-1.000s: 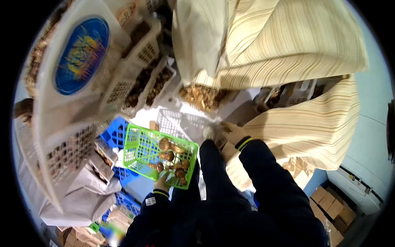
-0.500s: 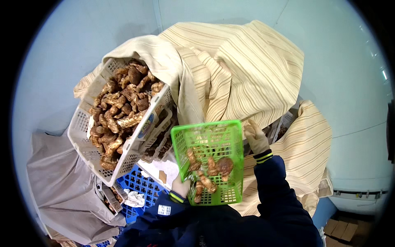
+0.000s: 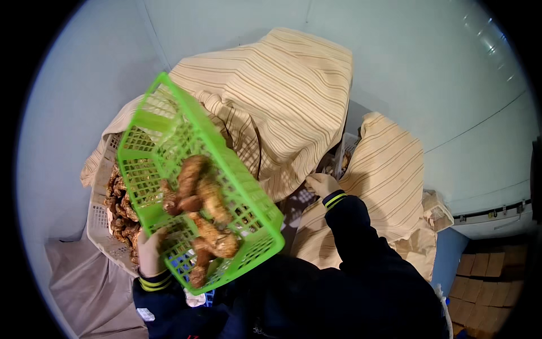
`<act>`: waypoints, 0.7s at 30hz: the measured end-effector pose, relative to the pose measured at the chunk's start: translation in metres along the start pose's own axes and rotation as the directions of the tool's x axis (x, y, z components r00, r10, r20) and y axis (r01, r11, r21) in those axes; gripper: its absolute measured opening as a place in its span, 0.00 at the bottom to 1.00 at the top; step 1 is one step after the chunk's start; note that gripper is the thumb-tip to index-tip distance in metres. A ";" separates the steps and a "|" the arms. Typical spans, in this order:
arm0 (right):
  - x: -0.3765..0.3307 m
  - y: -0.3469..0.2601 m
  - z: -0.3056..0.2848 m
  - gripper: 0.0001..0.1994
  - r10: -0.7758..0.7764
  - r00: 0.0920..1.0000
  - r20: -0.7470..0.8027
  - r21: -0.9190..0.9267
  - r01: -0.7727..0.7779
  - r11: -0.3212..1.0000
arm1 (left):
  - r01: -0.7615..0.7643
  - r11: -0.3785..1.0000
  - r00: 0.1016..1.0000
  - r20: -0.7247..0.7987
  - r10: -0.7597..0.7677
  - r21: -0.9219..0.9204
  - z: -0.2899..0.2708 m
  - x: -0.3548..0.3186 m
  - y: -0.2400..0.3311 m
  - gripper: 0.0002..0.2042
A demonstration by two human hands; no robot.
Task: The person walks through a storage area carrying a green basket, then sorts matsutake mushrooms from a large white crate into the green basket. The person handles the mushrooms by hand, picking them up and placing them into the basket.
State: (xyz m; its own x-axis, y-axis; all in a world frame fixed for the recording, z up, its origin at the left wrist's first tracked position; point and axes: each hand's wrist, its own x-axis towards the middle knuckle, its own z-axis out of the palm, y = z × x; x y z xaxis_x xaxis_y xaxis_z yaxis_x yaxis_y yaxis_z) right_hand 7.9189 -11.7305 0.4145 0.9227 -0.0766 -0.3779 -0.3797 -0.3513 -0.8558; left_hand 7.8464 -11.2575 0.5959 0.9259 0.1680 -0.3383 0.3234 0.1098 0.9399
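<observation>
My left hand (image 3: 151,251) grips the near left side of a green plastic basket (image 3: 257,240), which is tilted and raised close to me. Several brown mushrooms (image 3: 212,199) with thick stems lie in its lower part. At the lower edge of a striped cream cloth (image 3: 288,85), my right hand (image 3: 323,184) has its fingers closed on the fabric. Partly behind the basket stands a white crate (image 3: 104,244) full of similar mushrooms (image 3: 121,212), much of it hidden.
A second striped cloth (image 3: 384,169) drapes the right side, with part of a white crate (image 3: 346,153) showing in the gap. Grey cloth (image 3: 84,282) hangs at lower left. Pale walls (image 3: 412,62) enclose the back. Brown boxes (image 3: 480,282) lie at lower right.
The green basket has swung left, closer and more tilted, now covering part of the white crate. My right hand remains at the cloth's edge. The whole view has shifted rightward.
</observation>
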 end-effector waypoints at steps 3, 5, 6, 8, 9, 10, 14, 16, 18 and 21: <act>0.000 0.002 0.051 0.31 -0.033 0.991 0.127 0.014 0.032 0.999 | -0.034 0.999 0.992 -0.125 0.030 -0.024 -0.051 -0.019 0.026 0.14; -0.015 -0.057 0.094 0.42 -0.107 0.970 0.217 -0.120 0.135 0.984 | -0.107 0.994 0.965 -0.240 0.107 0.011 -0.095 -0.029 0.028 0.15; 0.001 -0.041 0.117 0.48 -0.134 0.965 0.225 -0.165 0.173 0.971 | -0.152 0.988 0.956 -0.246 0.157 0.041 -0.112 -0.024 0.034 0.16; 0.042 -0.030 0.163 0.55 -0.131 0.966 0.221 -0.248 0.186 0.951 | -0.165 0.985 0.943 -0.287 0.170 0.040 -0.144 -0.009 0.033 0.17; 0.064 -0.034 0.185 0.56 -0.100 0.974 0.205 -0.272 0.155 0.950 | -0.170 0.985 0.939 -0.296 0.172 0.035 -0.152 0.000 0.031 0.17; 0.087 -0.037 0.204 0.58 -0.068 0.980 0.186 -0.298 0.122 0.947 | -0.239 0.970 0.938 -0.250 0.240 0.035 -0.153 0.007 0.030 0.17; 0.100 -0.118 0.241 0.65 0.020 0.997 0.078 -0.529 0.024 0.848 | -0.157 0.984 0.907 -0.383 0.176 0.081 -0.190 -0.024 0.012 0.20; 0.132 -0.110 0.250 0.53 0.157 0.986 0.048 -0.484 -0.115 0.868 | -0.072 0.982 0.943 -0.308 0.125 0.177 -0.208 -0.009 0.019 0.22; 0.150 -0.090 0.253 0.41 0.211 0.976 0.046 -0.276 -0.191 0.942 | -0.082 0.980 0.936 -0.323 0.137 0.180 -0.226 0.001 0.007 0.23; 0.154 -0.038 0.253 0.24 0.189 0.957 -0.222 0.237 -0.135 0.962 | -0.116 0.974 0.937 -0.304 0.172 0.195 -0.236 0.023 0.007 0.23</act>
State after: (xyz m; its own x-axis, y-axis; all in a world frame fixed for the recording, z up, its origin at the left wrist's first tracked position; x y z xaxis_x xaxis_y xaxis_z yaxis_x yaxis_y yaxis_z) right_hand 8.0588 -11.4926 0.2996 0.8260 -0.3463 -0.4448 -0.5056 -0.1063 -0.8562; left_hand 7.8243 -11.0215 0.5834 0.8638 0.4746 -0.1694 0.2460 -0.1037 0.9637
